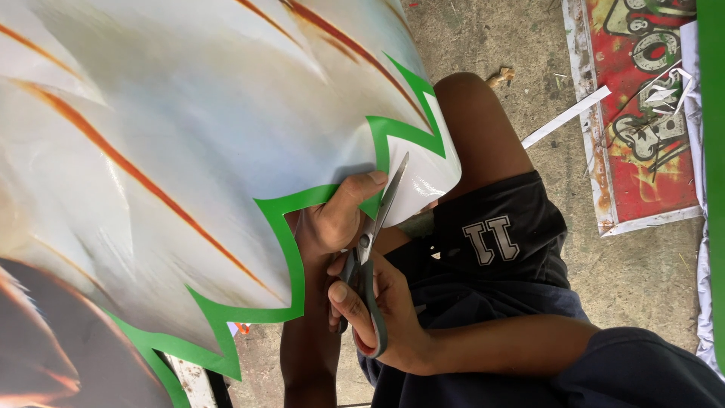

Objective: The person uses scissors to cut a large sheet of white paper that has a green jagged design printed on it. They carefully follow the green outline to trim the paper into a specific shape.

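A large glossy printed sheet (189, 136) with a jagged green border (290, 249) fills the left of the view. My left hand (332, 223) pinches the sheet's edge at the green border, thumb on top. My right hand (396, 321) holds grey-handled scissors (375, 234) just below it. The blades are slightly apart and point up along the green line, beside a white trimmed flap (427, 177). My bare knee (476, 121) and dark shorts (498, 234) lie under the sheet's edge.
A red and green printed banner (649, 143) lies on the concrete floor (483, 38) at the upper right. A white paper strip (566, 117) and small offcuts lie near it. A green sheet edge (711, 151) runs down the right side.
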